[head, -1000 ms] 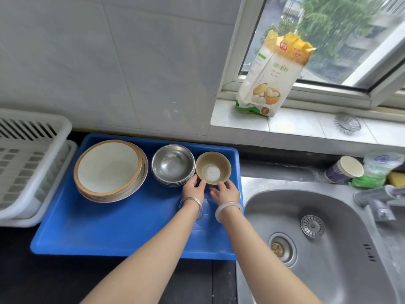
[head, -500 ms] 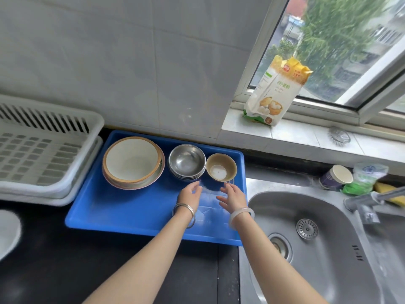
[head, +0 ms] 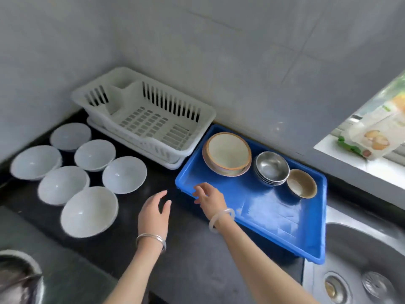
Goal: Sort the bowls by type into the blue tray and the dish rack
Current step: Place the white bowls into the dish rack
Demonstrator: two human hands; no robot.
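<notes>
The blue tray (head: pixel 274 213) holds the non-white kinds: large tan-rimmed bowls (head: pixel 228 153), stacked steel bowls (head: pixel 271 167), one small brown bowl (head: pixel 302 183). The empty dish rack (head: pixel 149 119) probably awaits the six white bowls (head: pixel 88 211) on the counter. The left hand (head: pixel 154 212) and right hand (head: pixel 210 197) hover empty, fingers spread.

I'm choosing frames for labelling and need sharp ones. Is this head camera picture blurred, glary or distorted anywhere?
Head view: motion blur softens the white bowls and the metal pot at bottom left; the window area with the bag is overexposed and smeared; glare streaks the blue tray floor; wide-angle distortion tilts the walls and dish rack. Both open hands, left and right, stay fairly sharp.
</notes>
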